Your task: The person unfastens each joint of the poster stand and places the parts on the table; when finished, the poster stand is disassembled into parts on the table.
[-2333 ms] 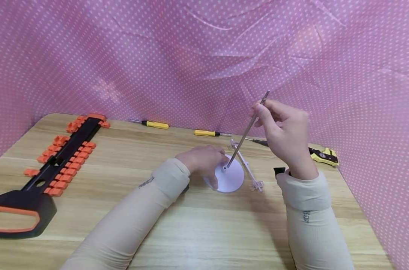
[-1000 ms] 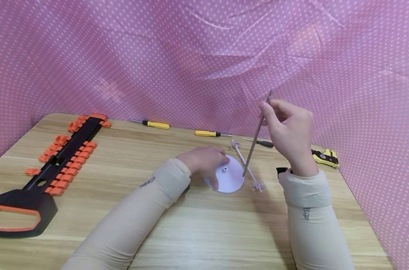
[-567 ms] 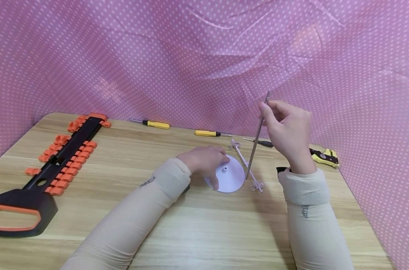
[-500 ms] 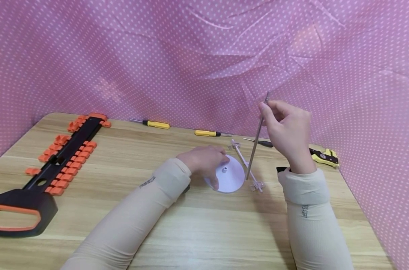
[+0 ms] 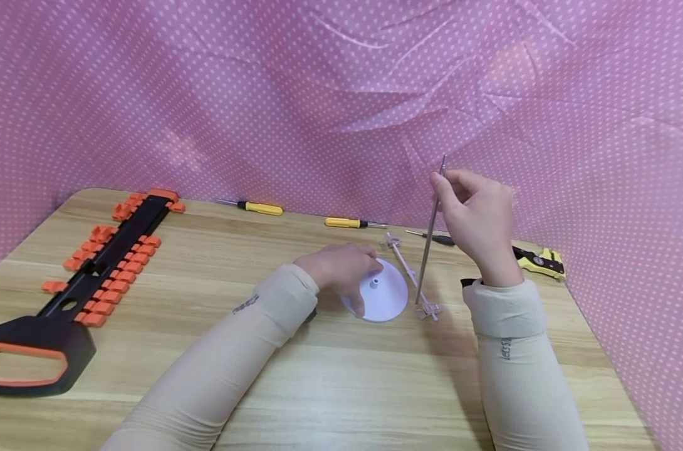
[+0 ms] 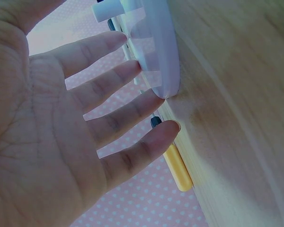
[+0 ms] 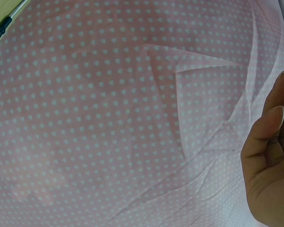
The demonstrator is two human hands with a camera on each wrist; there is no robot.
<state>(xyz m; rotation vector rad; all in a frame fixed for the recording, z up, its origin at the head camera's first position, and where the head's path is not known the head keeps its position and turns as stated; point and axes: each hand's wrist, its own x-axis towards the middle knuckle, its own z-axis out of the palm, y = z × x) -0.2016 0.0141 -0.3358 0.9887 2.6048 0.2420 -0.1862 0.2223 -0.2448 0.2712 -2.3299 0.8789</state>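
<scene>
A white round disc (image 5: 389, 300) with a short tube at its centre lies on the wooden table. My left hand (image 5: 344, 269) rests over its left side, thumb at the front and fingers at the back. The left wrist view shows these fingers spread and nearly straight, some fingertips touching the rim of the disc (image 6: 168, 52). Between thumb and fingertips, my right hand (image 5: 482, 219) pinches a thin metal rod (image 5: 430, 238) near its top. The rod hangs nearly upright. Its lower tip overlaps a slim white plastic bar (image 5: 407, 269) with clear end pieces; contact cannot be told.
At left lies a black rack (image 5: 130, 241) with a handle and several orange clips (image 5: 107, 297). Along the back are yellow-handled screwdrivers (image 5: 264, 209), a black screwdriver (image 5: 444, 240) and a yellow-black hand tool (image 5: 539, 262). A pink dotted curtain (image 5: 262, 100) hangs behind.
The rod's lower tip was at the disc's central tube; my right hand has since carried it right, off the disc, to the white bar. The left hand and disc stay put.
</scene>
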